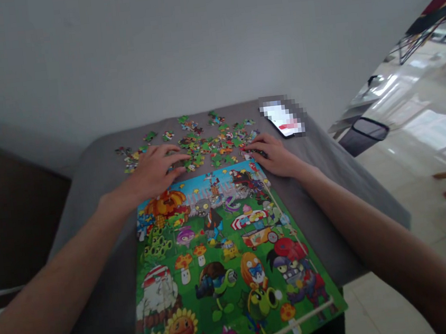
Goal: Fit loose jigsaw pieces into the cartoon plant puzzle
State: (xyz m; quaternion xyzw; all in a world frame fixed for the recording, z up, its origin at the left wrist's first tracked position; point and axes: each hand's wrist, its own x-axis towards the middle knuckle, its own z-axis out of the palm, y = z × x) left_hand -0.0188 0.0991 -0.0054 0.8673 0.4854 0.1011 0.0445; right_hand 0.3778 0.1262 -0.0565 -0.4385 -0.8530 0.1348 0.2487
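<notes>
A heap of loose jigsaw puzzle pieces (210, 146) in green, red and yellow lies on the grey cloth. My left hand (153, 169) rests at the left side of the heap, fingers stretched and spread over the pieces, with a few pieces hidden under it. At the right edge of the heap, my right hand (271, 154) touches pieces with its fingertips; the fingers are apart and I see nothing held. Between my forearms is a colourful puzzle board picture (224, 252) of cartoon plants and zombies, its top edge just below the pieces.
A lit phone (281, 118) lies at the back right, partly pixelated. The grey cloth (311, 216) covers the table, which stands against a pale wall (155, 52). The board's near edge overhangs the table's front. Tiled floor (393, 191) shows on the right.
</notes>
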